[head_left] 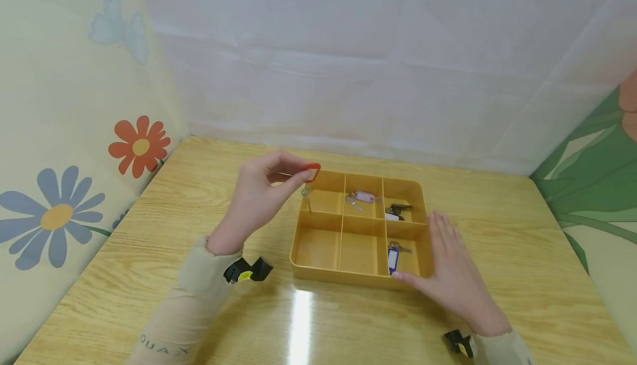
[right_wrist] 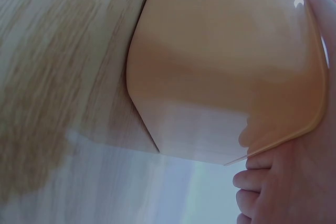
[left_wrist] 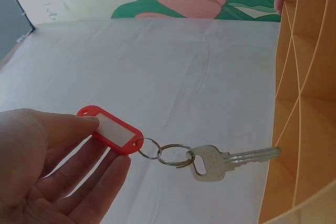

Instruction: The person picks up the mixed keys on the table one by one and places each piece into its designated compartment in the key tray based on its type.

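Note:
My left hand pinches a red key tag between thumb and fingers. From the tag's ring a silver key hangs over the back left compartment of a yellow divided tray. My right hand rests against the tray's right side, fingers straight and thumb at the front rim. A lilac key tag with its key lies in the back middle compartment. Dark keys with a white-labelled tag are in the back right one. The front right compartment holds a blue key tag and key.
The tray stands on a wood-grain table. Behind it rises a white cloth backdrop. Flower-printed panels border the table, one at the left and one at the right.

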A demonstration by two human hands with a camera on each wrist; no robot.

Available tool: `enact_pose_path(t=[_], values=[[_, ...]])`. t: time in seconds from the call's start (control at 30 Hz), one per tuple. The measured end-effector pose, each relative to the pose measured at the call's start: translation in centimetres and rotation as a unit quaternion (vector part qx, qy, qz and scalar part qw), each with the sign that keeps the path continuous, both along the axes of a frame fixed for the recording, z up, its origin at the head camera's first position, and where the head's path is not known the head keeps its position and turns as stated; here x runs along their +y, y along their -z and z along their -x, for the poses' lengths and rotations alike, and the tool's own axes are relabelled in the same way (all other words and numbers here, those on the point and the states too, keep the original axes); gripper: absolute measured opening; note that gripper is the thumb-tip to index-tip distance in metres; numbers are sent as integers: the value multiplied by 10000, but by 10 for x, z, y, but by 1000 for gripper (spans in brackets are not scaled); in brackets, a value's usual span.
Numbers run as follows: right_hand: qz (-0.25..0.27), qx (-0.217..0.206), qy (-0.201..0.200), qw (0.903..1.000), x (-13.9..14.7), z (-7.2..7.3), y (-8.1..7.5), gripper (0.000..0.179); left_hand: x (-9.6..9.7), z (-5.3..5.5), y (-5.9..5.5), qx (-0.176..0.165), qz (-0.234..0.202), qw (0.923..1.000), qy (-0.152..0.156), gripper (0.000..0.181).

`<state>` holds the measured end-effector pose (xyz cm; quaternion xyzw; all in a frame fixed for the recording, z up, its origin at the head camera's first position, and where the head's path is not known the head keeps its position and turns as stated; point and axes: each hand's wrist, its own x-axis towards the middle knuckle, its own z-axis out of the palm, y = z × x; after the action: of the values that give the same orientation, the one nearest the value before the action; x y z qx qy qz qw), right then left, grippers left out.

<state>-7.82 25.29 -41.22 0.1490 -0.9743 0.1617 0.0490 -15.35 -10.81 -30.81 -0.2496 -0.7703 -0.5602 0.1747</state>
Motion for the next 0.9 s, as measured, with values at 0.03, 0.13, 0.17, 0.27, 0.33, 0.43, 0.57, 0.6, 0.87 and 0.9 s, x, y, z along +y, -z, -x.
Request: enact_pose_path(t=[0.03, 0.13, 0.17, 0.27, 0.33, 0.43, 0.57, 0.6, 0.87, 0.9], values=[[-2, -13, 7, 10000, 0, 0, 0, 129, 1, -1, 0, -5, -12, 10000, 25, 11], [12, -42, 16, 10000, 1, -1, 0, 129, 5, -2, 0, -34, -44, 9999, 130, 12], [15, -57, 22, 10000, 1, -1, 0, 129, 7, -3, 1, -41, -45, 9999, 148, 12], [20, -92, 21, 10000, 1, 0, -2, 128, 11, -4, 3, -95, -87, 9996, 236, 12], [18, -99, 13, 9999, 1, 0, -2, 128, 15, -5, 4, -111, -128, 9994, 300, 12], [25, -126, -4, 9999, 1, 0, -3, 128, 19, -4, 6, -84, -177, 9990, 406, 12], [28, -147, 10, 9999, 1, 0, -4, 128, 24, -3, 7, -51, -198, 9985, 503, 11], [34, -157, 10, 9999, 1, 1, -4, 128, 25, -3, 8, -63, -199, 9985, 514, 11], [36, -63, -45, 10000, 2, 2, -3, 128, 32, -2, 10, -48, 15, 9987, 504, 10], [33, -85, -40, 10000, 2, 2, -3, 128, 33, -2, 11, -59, 32, 9987, 514, 10]])
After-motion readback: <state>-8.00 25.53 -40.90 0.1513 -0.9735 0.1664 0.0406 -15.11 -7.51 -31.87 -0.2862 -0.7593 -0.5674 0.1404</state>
